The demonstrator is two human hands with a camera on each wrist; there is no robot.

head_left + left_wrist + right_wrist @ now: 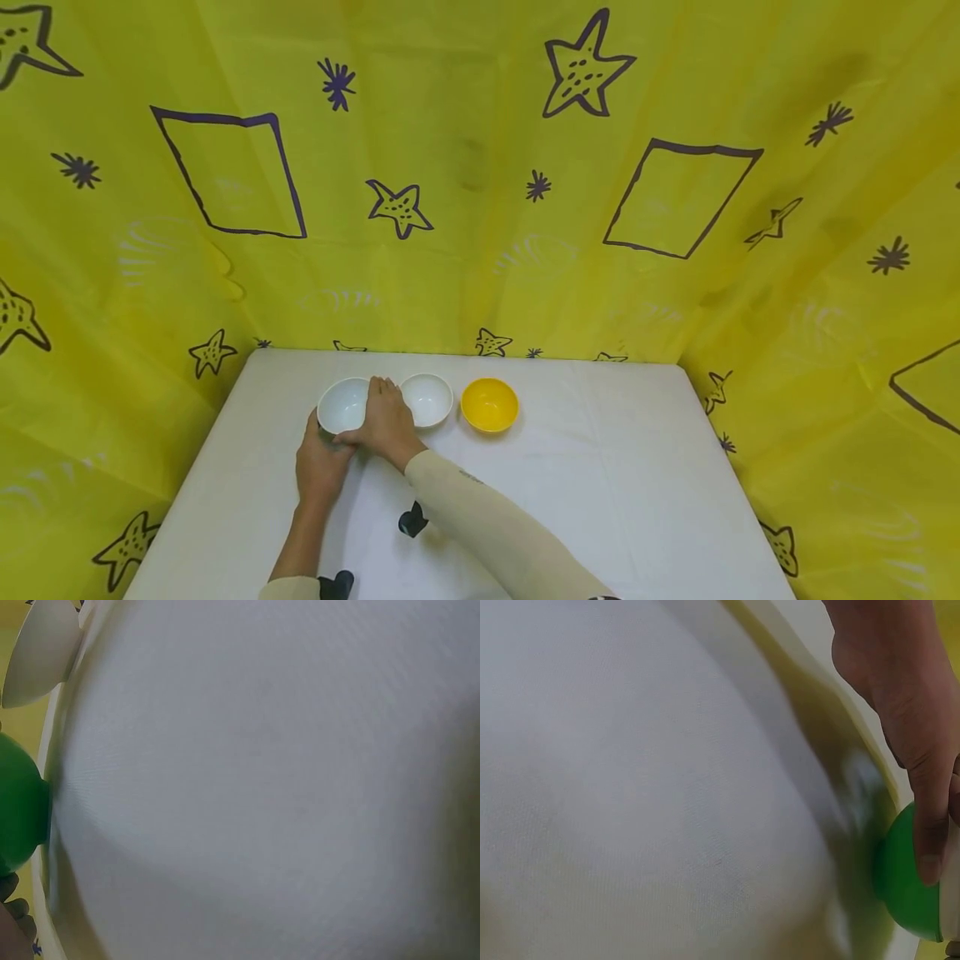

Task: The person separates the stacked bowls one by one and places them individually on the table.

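At the left of the table, a white bowl [343, 406] sits in or on a green bowl [911, 877], whose side shows beneath it in the right wrist view. My left hand [322, 465] grips the green bowl from the near left, one digit pressed along its side. My right hand [386, 421] holds the white bowl at its right and near rim, fingers pointing away and thumb toward the left hand. In the left wrist view the green bowl [21, 806] shows at the left edge, with fingertips [16, 909] against it. How deep the white bowl sits is hidden.
Just right of my right hand stands another white bowl [427, 402], and beside it a yellow bowl [490, 406]. A white cloth covers the table [600, 500]. Yellow patterned curtains [480, 167] hang behind and along both sides.
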